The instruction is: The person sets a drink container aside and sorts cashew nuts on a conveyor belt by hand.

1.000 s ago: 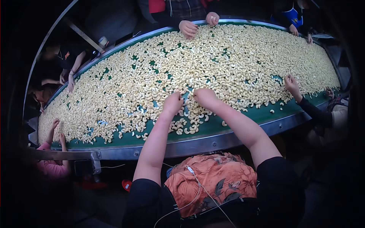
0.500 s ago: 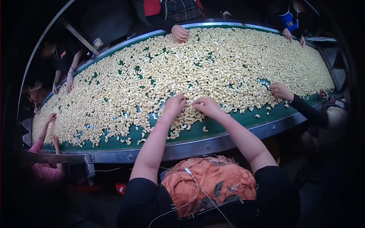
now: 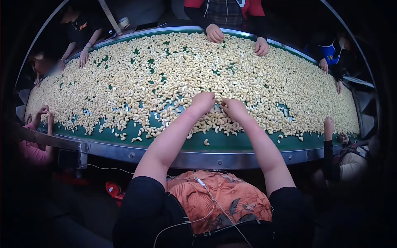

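Cashews [image 3: 198, 66] are basically taking over the whole middle of the frame, spreading from the far left edge to the far right across a long green surface [image 3: 231, 141]. Only a bare strip is showing along its near side, with one loose cashew [image 3: 206, 142] lying there just below center, and a metal rail [image 3: 198, 160] is running under that.

Both of the person's own hands are sitting over the nuts around the center. The left hand [image 3: 203, 101] is curling its fingers in, knuckles up, so I honestly can't tell if it's pinching anything. Right hand [image 3: 235, 108] is resting just beside it, thumb and fingers bunching close; can't tell if a nut's in there either.

An orange floral apron [image 3: 219, 192] is filling the bottom center, with a white cable [image 3: 213, 199] hanging over it. Co-workers' hands are showing too: one pair [image 3: 215, 33] at upper center, another hand [image 3: 84, 58] at upper left.
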